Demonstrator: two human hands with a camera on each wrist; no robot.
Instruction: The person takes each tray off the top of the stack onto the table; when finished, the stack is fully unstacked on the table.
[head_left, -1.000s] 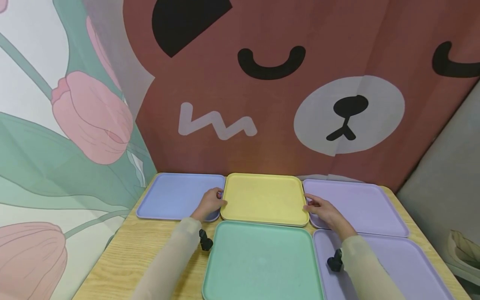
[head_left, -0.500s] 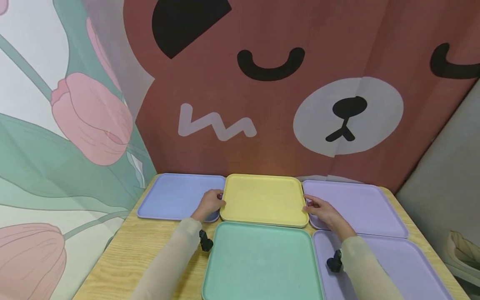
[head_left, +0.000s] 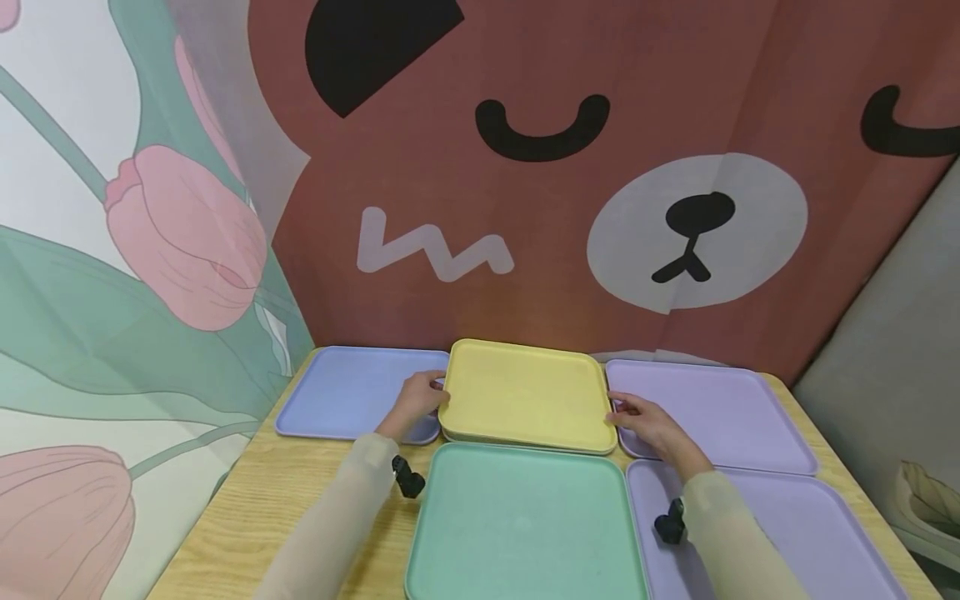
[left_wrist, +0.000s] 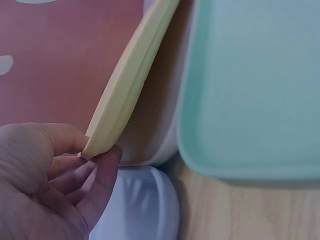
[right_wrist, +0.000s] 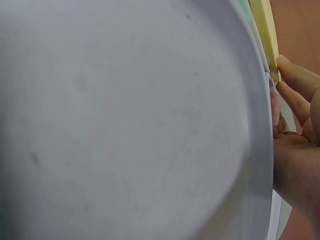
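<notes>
A yellow tray sits at the back middle of the table, its left side raised. My left hand pinches that left edge between thumb and fingers. Seen in the left wrist view, the yellow tray tilts up over the pale rim of another tray, with a gap between them. On the opposite side my right hand pinches the right edge. The right wrist view shows the fingertips of the right hand at the end of the yellow rim; its other fingers are partly hidden behind a purple tray.
A blue tray lies left of the yellow one. A green tray lies in front, nearest me. Two purple trays, one at the back and one in front, fill the right side. A printed curtain hangs behind the wooden table.
The left side of the yellow tray has risen, and my left hand has moved slightly up and left with it. The right hand has stayed at the right edge.
</notes>
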